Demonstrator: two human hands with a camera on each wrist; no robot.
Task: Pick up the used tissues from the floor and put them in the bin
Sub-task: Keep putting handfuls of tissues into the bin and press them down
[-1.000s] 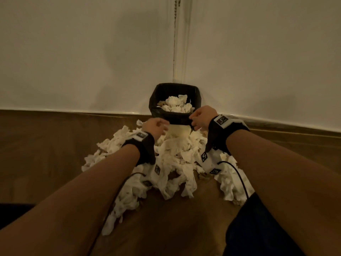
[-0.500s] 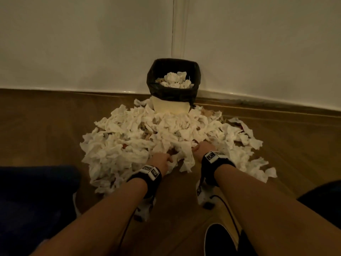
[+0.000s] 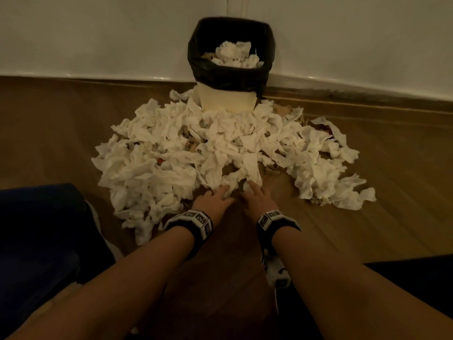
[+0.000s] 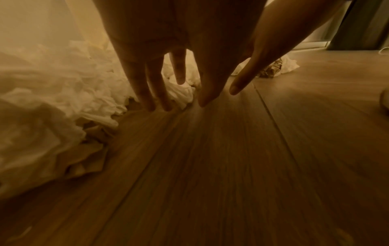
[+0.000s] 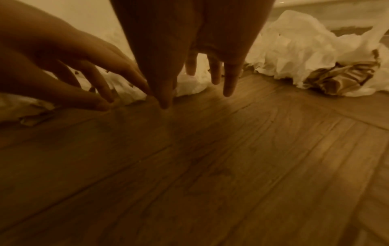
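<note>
Both hands have been brought back down from the bin (image 3: 230, 69) to the floor (image 3: 61, 133). The left hand (image 3: 213, 201) and right hand (image 3: 256, 198) are spread, nothing gripped. The tissues (image 3: 196, 153) lie just past the fingertips (some touched). Another scoop seems ready to be taken.

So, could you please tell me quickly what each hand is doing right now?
Left hand: open, fingers reaching into the tissues, holding nothing.
Right hand: open, likewise.
</note>
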